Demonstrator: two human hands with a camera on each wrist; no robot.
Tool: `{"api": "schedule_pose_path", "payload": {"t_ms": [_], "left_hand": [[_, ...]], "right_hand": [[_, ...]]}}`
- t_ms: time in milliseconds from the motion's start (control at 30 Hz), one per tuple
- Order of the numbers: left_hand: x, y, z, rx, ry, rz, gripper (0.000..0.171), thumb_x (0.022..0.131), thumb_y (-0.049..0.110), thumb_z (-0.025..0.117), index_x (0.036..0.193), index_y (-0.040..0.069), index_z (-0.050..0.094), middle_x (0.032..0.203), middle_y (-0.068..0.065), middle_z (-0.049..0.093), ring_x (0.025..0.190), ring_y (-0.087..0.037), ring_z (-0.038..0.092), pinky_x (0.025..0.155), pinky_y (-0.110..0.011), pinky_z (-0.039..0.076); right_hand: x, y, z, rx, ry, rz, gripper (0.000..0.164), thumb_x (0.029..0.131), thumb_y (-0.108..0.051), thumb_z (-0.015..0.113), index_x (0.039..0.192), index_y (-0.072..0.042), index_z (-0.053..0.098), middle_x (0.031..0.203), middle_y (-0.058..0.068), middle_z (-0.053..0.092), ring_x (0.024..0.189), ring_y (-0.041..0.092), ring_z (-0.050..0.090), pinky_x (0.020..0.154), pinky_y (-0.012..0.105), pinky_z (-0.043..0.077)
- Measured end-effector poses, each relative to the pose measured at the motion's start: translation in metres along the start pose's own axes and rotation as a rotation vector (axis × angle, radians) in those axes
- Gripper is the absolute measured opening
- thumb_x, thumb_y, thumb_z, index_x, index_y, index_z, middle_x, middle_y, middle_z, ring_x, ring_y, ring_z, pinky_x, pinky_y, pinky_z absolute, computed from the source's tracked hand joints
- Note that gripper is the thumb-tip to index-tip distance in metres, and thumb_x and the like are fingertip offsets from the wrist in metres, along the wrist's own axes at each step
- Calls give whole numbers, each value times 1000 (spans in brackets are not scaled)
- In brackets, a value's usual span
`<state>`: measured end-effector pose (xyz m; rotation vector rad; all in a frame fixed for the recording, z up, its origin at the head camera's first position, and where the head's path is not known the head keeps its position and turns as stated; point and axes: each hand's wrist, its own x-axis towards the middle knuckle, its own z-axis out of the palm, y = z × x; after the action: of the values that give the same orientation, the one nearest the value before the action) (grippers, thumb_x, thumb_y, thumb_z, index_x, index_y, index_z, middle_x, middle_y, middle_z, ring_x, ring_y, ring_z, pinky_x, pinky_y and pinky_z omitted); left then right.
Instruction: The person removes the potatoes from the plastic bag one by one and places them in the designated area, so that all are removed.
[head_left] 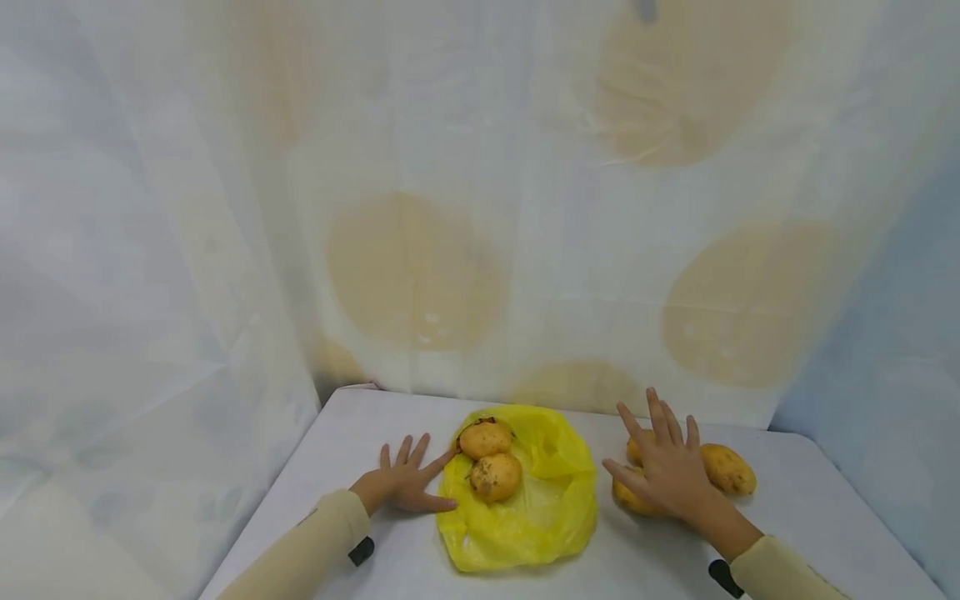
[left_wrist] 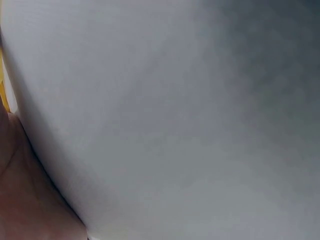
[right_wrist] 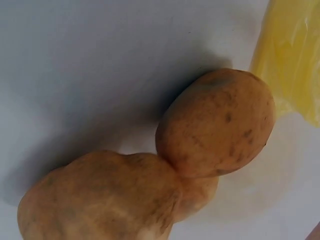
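Observation:
A yellow plastic bag (head_left: pixel 555 521) lies spread on the table, with two potatoes (head_left: pixel 496 477) touching each other on its left part. Fingers spread, my left hand (head_left: pixel 405 485) rests at the bag's left edge, its thumb and index fingertip reaching the plastic. Over a group of three potatoes (head_left: pixel 727 469) to the right of the bag is my right hand (head_left: pixel 670 477), fingers straight and fanned out. It partly hides them in the head view. In the right wrist view the potatoes (right_wrist: pixel 215 122) sit against one another. Only part of the left palm (left_wrist: pixel 30 190) shows in the left wrist view.
The white table (head_left: pixel 330 433) backs onto a hanging pale curtain (head_left: pixel 555 275) with tan round spots. More pale sheeting (head_left: pixel 112 333) hangs at the left, and bluish sheeting (head_left: pixel 892 367) at the right.

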<state>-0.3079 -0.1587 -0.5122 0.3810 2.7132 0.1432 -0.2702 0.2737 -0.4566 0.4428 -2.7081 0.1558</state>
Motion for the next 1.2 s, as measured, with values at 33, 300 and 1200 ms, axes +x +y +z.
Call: {"api": "schedule_pose_path", "payload": {"t_ms": [33, 300, 1200], "left_hand": [[-1, 1, -1, 1, 1, 1, 101, 72, 94, 42, 156, 42, 20, 168, -12, -1, 152, -43, -1, 113, -73, -5], [3, 3, -3, -10, 0, 1, 104, 71, 95, 40, 157, 43, 16, 168, -12, -5, 152, -42, -5, 113, -71, -10], [0, 7, -3, -8, -17, -5, 102, 72, 94, 42, 156, 44, 16, 168, -11, -3, 153, -41, -4, 114, -70, -7]], "right_hand": [[1, -1, 0, 8, -3, -2, 89, 88, -67, 56, 158, -22, 25, 166, 16, -13, 145, 47, 15, 107, 78, 10], [8, -10, 3, 22, 11, -34, 88, 89, -66, 56, 158, -24, 22, 166, 17, -12, 145, 48, 17, 107, 77, 11], [21, -66, 35, 97, -22, -113, 89, 88, -69, 55, 159, -27, 21, 166, 16, -8, 148, 42, 17, 111, 74, 10]]}}
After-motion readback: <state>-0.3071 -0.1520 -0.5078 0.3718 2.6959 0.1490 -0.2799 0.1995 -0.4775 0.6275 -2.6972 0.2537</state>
